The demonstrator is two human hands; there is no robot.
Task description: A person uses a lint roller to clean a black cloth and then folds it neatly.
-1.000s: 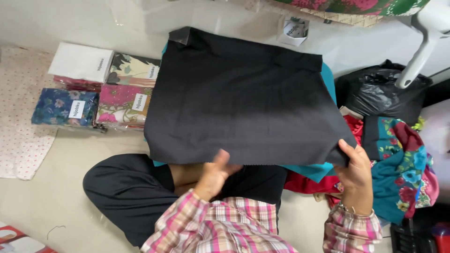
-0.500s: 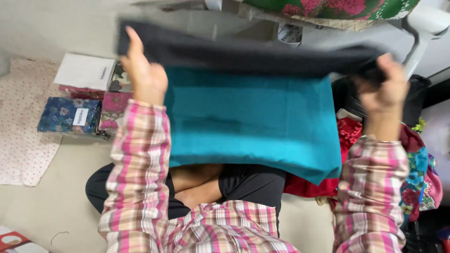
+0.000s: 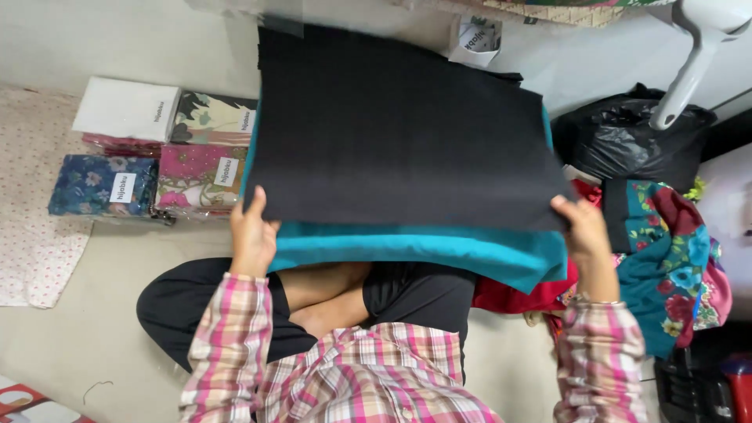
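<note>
Left hand point(image 3: 252, 235): closed on the near left corner of the black cloth point(image 3: 399, 129), fingers curled over its edge.
Right hand point(image 3: 578, 227): closed on the near right corner of the same cloth, thumb on top.
Black cloth: spread flat between the two hands, lying over the teal cloth point(image 3: 439, 251), which shows as a band along the near edge and a thin strip at each side.
Teal cloth: rests on the floor point(image 3: 94, 313) in front of the person's crossed legs.
Sleeves: pink plaid on both arms.
Left side: wrapped floral fabric packs point(image 3: 149, 153) stacked on the floor, just beside the cloths.
Right side: a black plastic bag point(image 3: 627, 137) and a heap of floral and red cloth point(image 3: 666, 258), near the right hand.
Far right: a white bar point(image 3: 689, 63) leans over the bag.
</note>
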